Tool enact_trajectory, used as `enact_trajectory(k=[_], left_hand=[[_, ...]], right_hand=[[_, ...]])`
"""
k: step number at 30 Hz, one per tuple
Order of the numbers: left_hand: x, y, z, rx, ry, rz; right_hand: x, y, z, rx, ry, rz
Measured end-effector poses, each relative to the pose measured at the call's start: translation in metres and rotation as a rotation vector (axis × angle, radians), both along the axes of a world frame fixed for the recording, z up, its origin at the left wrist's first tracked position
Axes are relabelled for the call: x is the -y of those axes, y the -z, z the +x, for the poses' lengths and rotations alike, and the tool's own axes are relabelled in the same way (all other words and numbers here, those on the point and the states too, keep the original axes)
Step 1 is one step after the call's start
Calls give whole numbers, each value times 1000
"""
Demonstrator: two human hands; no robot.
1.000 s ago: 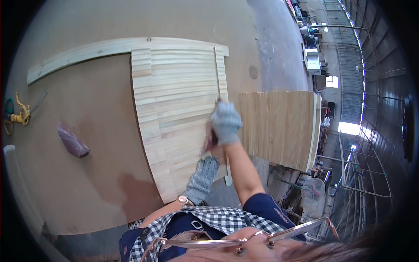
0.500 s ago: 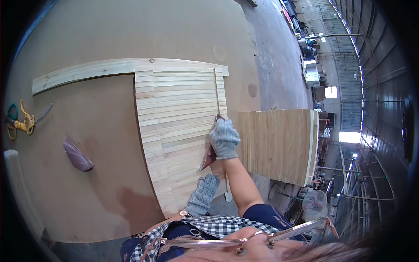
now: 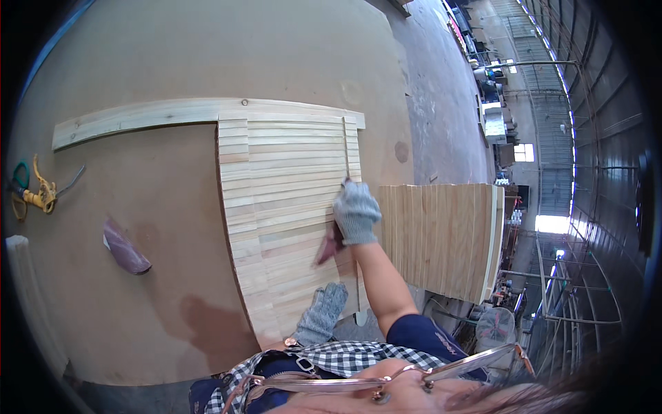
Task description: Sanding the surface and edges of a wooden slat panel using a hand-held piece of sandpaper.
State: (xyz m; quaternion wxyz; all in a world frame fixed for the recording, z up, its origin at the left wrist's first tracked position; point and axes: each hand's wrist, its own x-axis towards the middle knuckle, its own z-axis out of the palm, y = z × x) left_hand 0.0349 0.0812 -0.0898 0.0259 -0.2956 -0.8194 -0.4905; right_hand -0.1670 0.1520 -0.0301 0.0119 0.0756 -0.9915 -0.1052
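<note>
Sandpaper [image 3: 327, 245] under right hand [image 3: 356, 214] fingers

A broad brown tabletop [image 3: 172, 62] carries a panel of pale wooden slats [image 3: 289, 207] butted against a long plank [image 3: 138, 116] at its far end. To the left lie a folded dark sheet of sandpaper [image 3: 125, 247] and — near the edge — a yellow-handled tool [image 3: 38, 196].

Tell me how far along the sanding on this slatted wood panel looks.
Done: hard to tell; the slatted panel shows no clear sanded patch. In hand: the right hand presses a reddish sanding sheet near the right edge, while the left hand braces the near end. Left: cannot be judged. A spare sheet lies on the table.
</note>
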Motion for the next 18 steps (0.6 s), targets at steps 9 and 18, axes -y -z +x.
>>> enact_trajectory(k=[9, 18], left_hand=[[-4, 0, 4, -13, 64, 20], [-8, -6, 3, -26, 130, 36]], right_hand=[[-15, 11, 1, -261, -203, -57], [8, 5, -72, -310, -238, 46]])
